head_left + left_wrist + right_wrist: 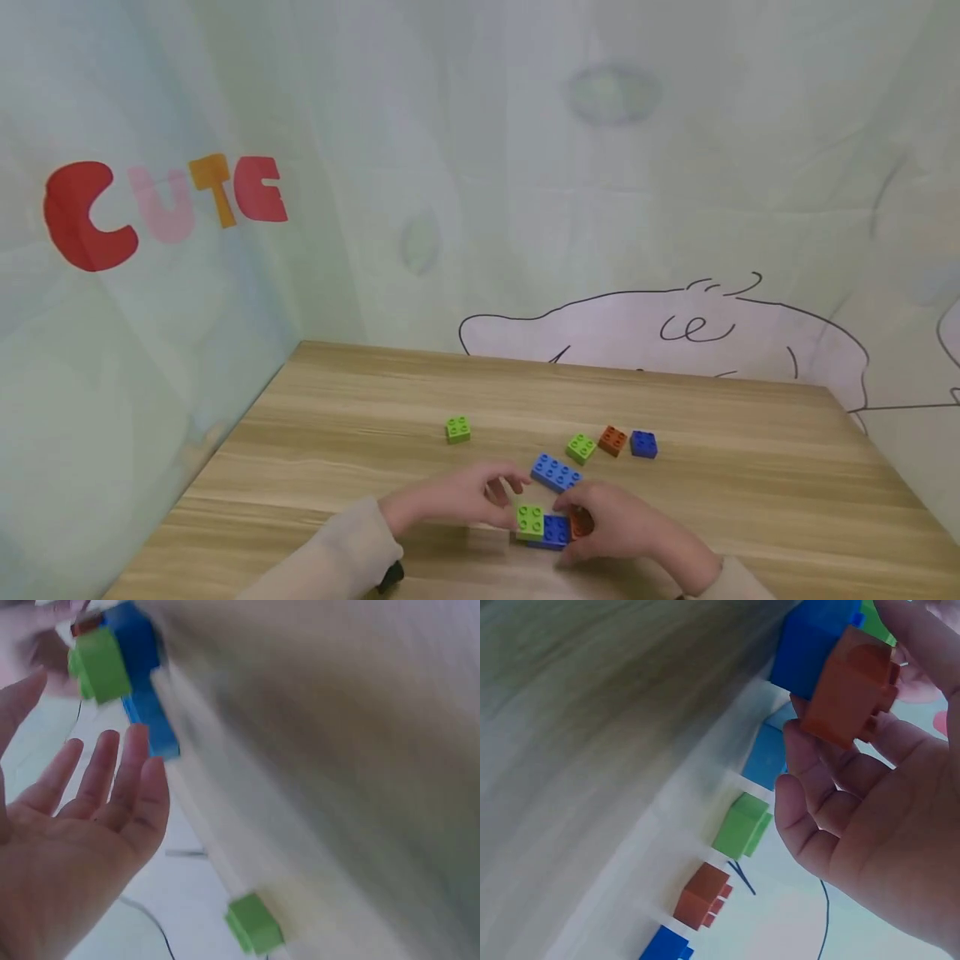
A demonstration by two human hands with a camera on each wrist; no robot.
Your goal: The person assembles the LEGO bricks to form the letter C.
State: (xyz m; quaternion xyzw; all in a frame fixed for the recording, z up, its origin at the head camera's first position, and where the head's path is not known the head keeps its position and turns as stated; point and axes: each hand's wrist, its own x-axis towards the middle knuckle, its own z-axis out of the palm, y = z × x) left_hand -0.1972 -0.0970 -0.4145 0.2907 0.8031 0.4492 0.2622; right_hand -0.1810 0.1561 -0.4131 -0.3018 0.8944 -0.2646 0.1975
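My right hand (621, 518) grips a reddish-brown toy building brick (847, 690) between thumb and fingers. It sits at the right end of a dark blue brick (555, 531), whose left end carries a light green brick (529, 522). In the right wrist view the brown brick appears slightly tilted; whether it is pressed down fully I cannot tell. My left hand (90, 840) is beside the green brick with its fingers relaxed and spread, holding nothing. A lighter blue long brick (557, 472) lies on the table just beyond both hands.
Farther back on the wooden table (337, 433) are a green brick (581, 448), a brown brick (612, 440) and a dark blue brick (643, 444) in a row. Another green brick (458, 430) lies apart to the left. A printed curtain (510, 183) hangs behind the table.
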